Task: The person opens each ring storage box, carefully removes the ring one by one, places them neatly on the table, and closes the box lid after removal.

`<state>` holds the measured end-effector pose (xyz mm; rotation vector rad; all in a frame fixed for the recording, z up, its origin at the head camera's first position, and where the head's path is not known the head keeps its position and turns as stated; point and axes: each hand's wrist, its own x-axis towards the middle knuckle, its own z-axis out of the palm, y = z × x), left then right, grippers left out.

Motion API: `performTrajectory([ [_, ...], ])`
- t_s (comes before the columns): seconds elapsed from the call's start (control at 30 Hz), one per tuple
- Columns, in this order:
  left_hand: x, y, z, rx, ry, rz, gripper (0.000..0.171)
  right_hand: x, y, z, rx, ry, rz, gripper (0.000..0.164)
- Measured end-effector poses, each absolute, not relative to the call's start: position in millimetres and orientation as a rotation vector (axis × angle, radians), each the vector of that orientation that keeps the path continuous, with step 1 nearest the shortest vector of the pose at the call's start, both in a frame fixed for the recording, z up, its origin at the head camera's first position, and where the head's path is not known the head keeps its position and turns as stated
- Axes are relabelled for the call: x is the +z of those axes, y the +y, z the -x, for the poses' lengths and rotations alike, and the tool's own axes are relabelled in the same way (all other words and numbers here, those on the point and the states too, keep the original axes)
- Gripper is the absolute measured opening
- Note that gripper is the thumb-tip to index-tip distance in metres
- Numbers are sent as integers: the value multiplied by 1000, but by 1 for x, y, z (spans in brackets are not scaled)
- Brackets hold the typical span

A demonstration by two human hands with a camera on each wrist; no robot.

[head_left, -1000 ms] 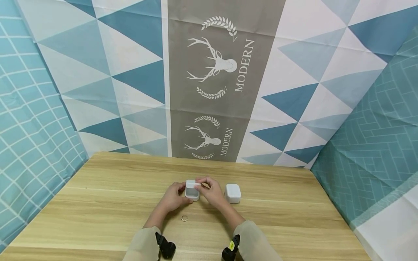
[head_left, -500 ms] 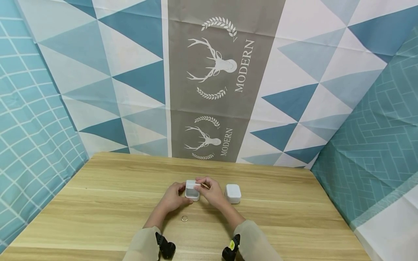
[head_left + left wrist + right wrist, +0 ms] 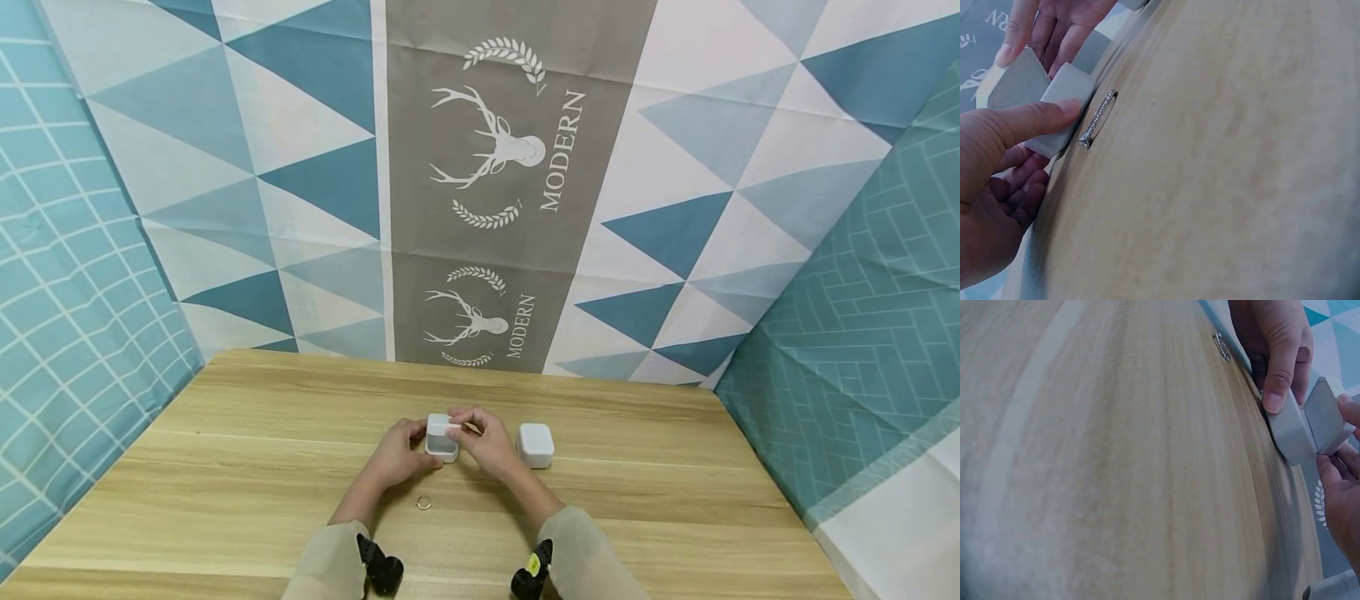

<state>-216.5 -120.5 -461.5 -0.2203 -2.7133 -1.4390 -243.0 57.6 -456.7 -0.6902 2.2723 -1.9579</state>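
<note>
A small white ring box [image 3: 442, 456] stands on the table with its lid [image 3: 1019, 81] raised. My left hand [image 3: 400, 454] grips the lower half; in the left wrist view the thumb lies along the front of this base [image 3: 1071, 86]. From the other side, my right hand [image 3: 489, 446] pinches the raised lid between thumb and fingers, as the right wrist view also shows on the lid [image 3: 1324, 415]. The inside of the box is mostly hidden. Apart from both hands, a ring [image 3: 1099, 115] with a stone and a studded band lies on the wood in front of the box.
To the right of the right hand stands a second white box [image 3: 536, 444], closed. The wooden table [image 3: 637, 517] runs back to a patterned cloth [image 3: 517, 167]. Blue cloths hang at the left and right sides.
</note>
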Motion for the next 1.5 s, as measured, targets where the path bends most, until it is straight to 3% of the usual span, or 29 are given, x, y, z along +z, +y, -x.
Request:
performTrajectory([
  [0.57, -458, -120, 214, -1436, -2723, 214, 61, -434, 59, 227, -1949, 2217, 668, 17],
  [1.5, -459, -121, 215, -1445, -2746, 196, 67, -438, 59, 227, -1955, 2251, 669, 18],
])
